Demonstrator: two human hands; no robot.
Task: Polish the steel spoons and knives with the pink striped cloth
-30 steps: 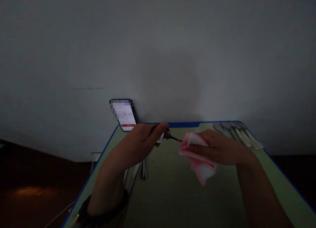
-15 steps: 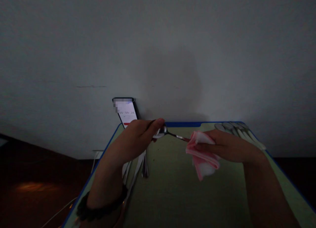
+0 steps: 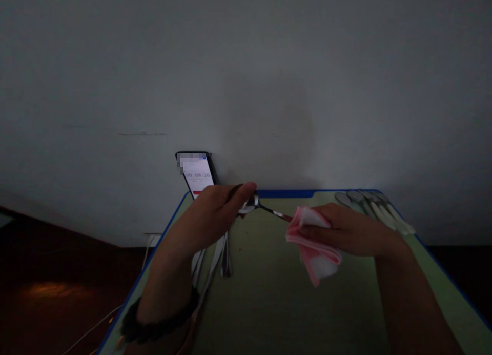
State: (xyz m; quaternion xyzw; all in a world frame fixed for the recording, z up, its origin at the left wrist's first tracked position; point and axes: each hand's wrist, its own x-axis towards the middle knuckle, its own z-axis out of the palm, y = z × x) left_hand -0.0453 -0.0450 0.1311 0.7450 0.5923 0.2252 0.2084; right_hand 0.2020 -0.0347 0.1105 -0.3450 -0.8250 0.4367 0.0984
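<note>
A shiny metal spoon is held aloft between two hands over a pale green bench with blue edging, set against a grey wall. The left hand pinches the spoon at its bowl, thumb uppermost; the right hand grips a folded pink-and-white fabric cloth around the handle's far end, which is hidden from view. The spoon looks light and stiff, its polished surface probably slippery but hardly fragile; the rim of the bowl and the handle seem the surest places to take hold. The cloth appears soft and limp, best gathered in a fold, and likely to add grip on smooth metal. At left, a lit black-framed smartphone leans near the wall, and silver metal cutlery lies below the left forearm. More spoons and pale-handled utensils lie side by side beyond the right hand.
</note>
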